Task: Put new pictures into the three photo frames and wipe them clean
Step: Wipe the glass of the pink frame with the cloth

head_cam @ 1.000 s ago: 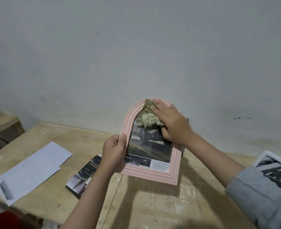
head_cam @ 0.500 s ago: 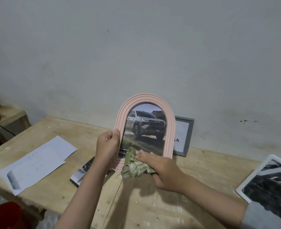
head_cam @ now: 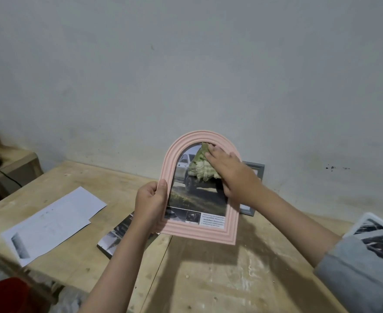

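A pink arched photo frame (head_cam: 231,229) with a picture of a pickup truck is held up above the wooden table (head_cam: 208,279). My left hand (head_cam: 151,199) grips its left edge, thumb on the front. My right hand (head_cam: 229,171) presses a crumpled green cloth (head_cam: 200,166) against the upper part of the glass, fingers fairly straight over it. A grey frame (head_cam: 255,167) stands against the wall behind the pink one, mostly hidden. A white frame (head_cam: 375,231) with a dark picture lies at the right edge, partly behind my sleeve.
White paper sheets (head_cam: 50,224) lie on the left of the table. A stack of printed pictures (head_cam: 118,236) lies under my left wrist. A side shelf (head_cam: 12,161) with a cable stands at far left. Something red (head_cam: 5,294) sits at the bottom left corner.
My right hand has swept the cloth from the frame's bottom edge back up to the top of the glass. The left hand keeps its hold on the frame.
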